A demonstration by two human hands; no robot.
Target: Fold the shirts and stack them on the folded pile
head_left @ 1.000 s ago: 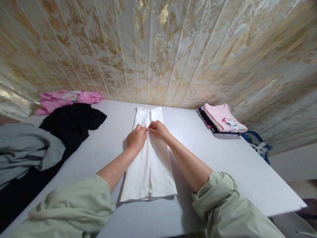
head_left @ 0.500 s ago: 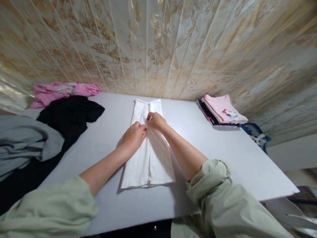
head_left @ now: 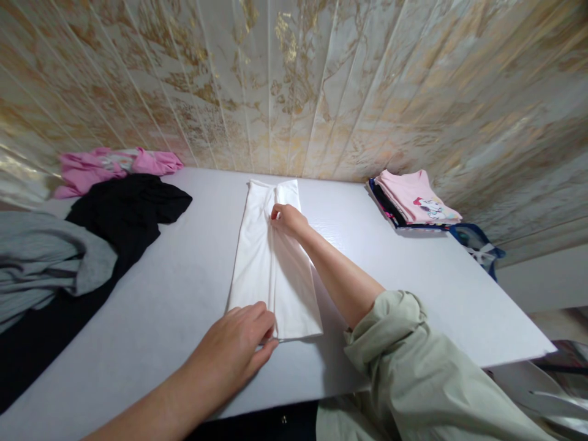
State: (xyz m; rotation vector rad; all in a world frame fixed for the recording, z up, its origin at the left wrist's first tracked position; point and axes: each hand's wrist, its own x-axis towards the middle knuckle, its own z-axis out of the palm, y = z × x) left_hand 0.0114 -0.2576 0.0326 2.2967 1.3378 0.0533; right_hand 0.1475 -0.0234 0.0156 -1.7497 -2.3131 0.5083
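A white folded garment lies lengthwise on the table in front of me, with a fold line running down its middle. My right hand pinches its cloth along that line, in the upper half. Down at the near edge, my left hand is closed on the hem, its fingers on top and the thumb by the edge. Small wrinkles show near the garment's far end. Which kind of garment it is, I cannot tell.
On the white table, a stack topped by a pink printed shirt stands at the right back. A blue mesh item hangs by the right edge. Grey cloth, black cloth and pink cloth lie at left. A patterned curtain rises behind.
My left hand has moved from the garment's middle toward me, down to its near hem. My right hand keeps its pinch in nearly the same place.
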